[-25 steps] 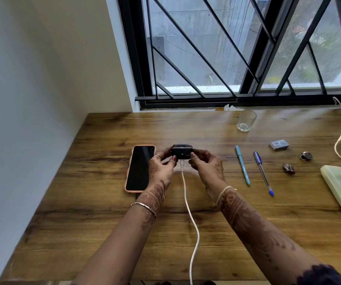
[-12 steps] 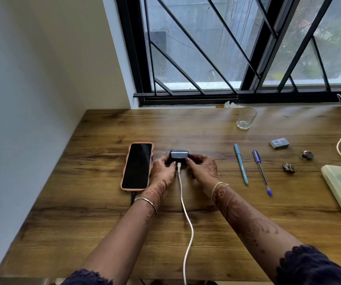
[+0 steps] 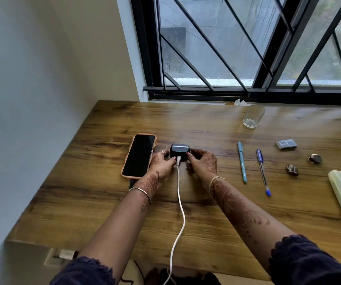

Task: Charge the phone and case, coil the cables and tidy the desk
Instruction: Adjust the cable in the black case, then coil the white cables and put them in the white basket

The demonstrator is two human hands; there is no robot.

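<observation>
Black charging case [image 3: 179,151] rests on the wooden surface [image 3: 206,212] toward its left edge, white cable [image 3: 179,194] plugged in; left hand [image 3: 161,163] and right hand [image 3: 203,163] fingers pinch its sides beside the phone [image 3: 138,155].

The desk [image 3: 206,212] is warm brown wood with dark streaked grain. Left of the black case [image 3: 179,150], which shows a small green light, lies a black-screened phone [image 3: 139,155] in an orange cover; a white cable [image 3: 179,202] runs from the case. Right of the case lie a teal pen [image 3: 242,161] and a blue-capped pen [image 3: 263,171]; both forearms carry reddish-brown henna patterns.
</observation>
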